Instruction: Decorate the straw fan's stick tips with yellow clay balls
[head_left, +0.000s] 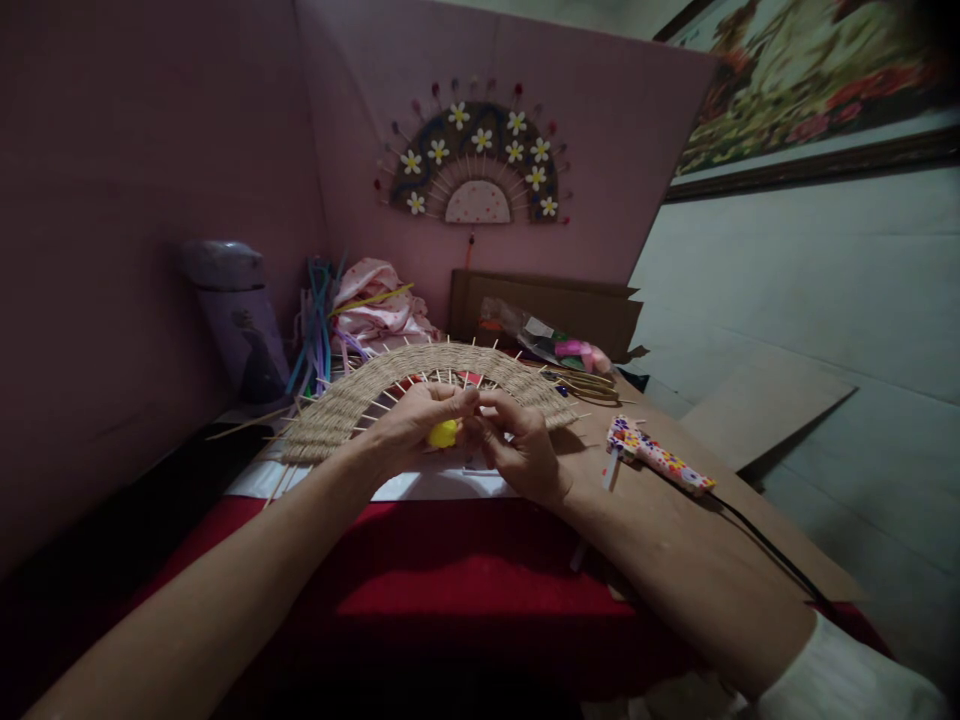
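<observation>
My left hand [431,412] and my right hand [517,440] meet in front of me, thumbs and fingertips pinched close together. A small bright yellow piece [443,433] shows under my left thumb, in the curl of that hand; its kind is hard to tell. Whatever lies between the touching fingertips is too small to make out. Just behind my hands lies a woven half-ring fan [337,418] of straw-coloured cord, with thin sticks poking out along both edges. Under it is a white sheet [405,488], partly covered by the fan and my arms.
A flower-patterned glue gun [664,458] with a black cord lies on cardboard [675,530] at the right. Behind are pipe cleaners [319,325], pink cloth [382,305], a plastic bag [517,325] and a purple tumbler [244,330]. A finished flowered fan [480,150] hangs on the pink panel.
</observation>
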